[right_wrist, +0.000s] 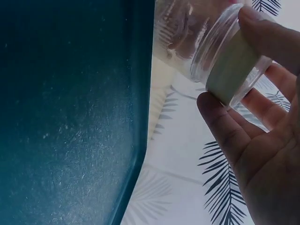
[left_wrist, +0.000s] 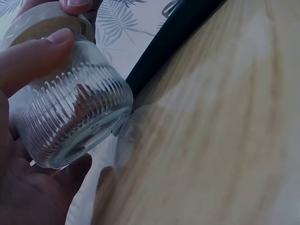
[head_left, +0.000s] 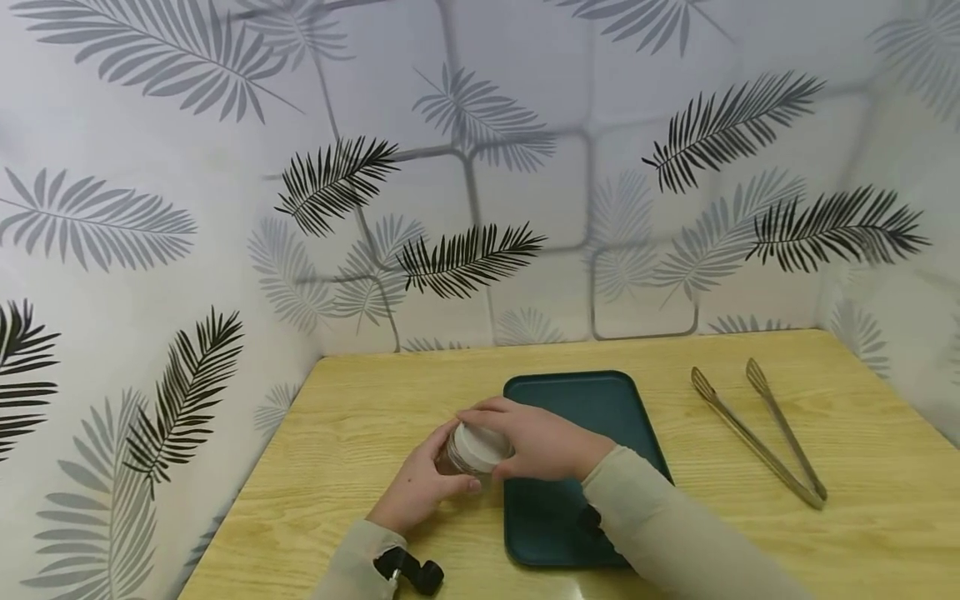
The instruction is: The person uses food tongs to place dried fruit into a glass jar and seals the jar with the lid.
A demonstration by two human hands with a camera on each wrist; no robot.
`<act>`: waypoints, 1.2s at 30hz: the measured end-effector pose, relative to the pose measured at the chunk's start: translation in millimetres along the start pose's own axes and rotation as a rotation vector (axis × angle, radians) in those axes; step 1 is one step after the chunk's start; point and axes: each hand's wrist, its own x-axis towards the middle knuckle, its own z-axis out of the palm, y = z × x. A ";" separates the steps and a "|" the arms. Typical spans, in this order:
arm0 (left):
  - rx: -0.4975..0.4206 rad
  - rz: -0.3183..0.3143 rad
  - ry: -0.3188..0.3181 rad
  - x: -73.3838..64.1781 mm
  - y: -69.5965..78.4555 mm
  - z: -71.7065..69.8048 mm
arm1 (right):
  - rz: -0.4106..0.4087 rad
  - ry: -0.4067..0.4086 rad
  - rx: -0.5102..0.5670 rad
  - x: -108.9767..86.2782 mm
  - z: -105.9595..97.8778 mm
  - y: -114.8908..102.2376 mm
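A clear ribbed glass jar [left_wrist: 77,110] with a pale lid [head_left: 480,448] is between both hands, just left of the dark green tray. My left hand [head_left: 418,489] wraps round the jar's body, thumb toward me and fingers on the far side. From the right, my right hand [head_left: 546,443] grips the lid by its rim, thumb on one side and fingertips on the other. The right wrist view shows the clear outer edge of the lid [right_wrist: 234,70] between these fingers. The right forearm passes over the tray.
The dark green rectangular tray [head_left: 577,533] lies on the wood-grain table [head_left: 300,500]. To its right, metal tongs [head_left: 765,442] lie spread, tips pointing at the back wall. Leaf-patterned wall covering [head_left: 525,192] rises behind the table and at its sides.
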 end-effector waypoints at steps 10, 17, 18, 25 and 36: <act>-0.018 0.014 -0.015 -2.6 -1.6 -1.5 | 0.050 -0.002 -0.072 14.2 4.4 -8.2; -0.026 0.051 0.023 -0.3 1.6 -0.5 | 0.257 0.161 -0.076 21.8 21.8 -15.2; -0.042 0.057 0.016 0.4 1.6 -0.3 | 0.284 0.175 -0.073 22.4 23.5 -16.2; -0.071 0.072 -0.011 2.1 2.6 2.1 | 0.269 0.134 -0.070 16.4 22.0 -10.3; -0.030 0.042 -0.006 -0.4 1.7 2.6 | 0.008 0.006 -0.110 8.9 9.0 -1.0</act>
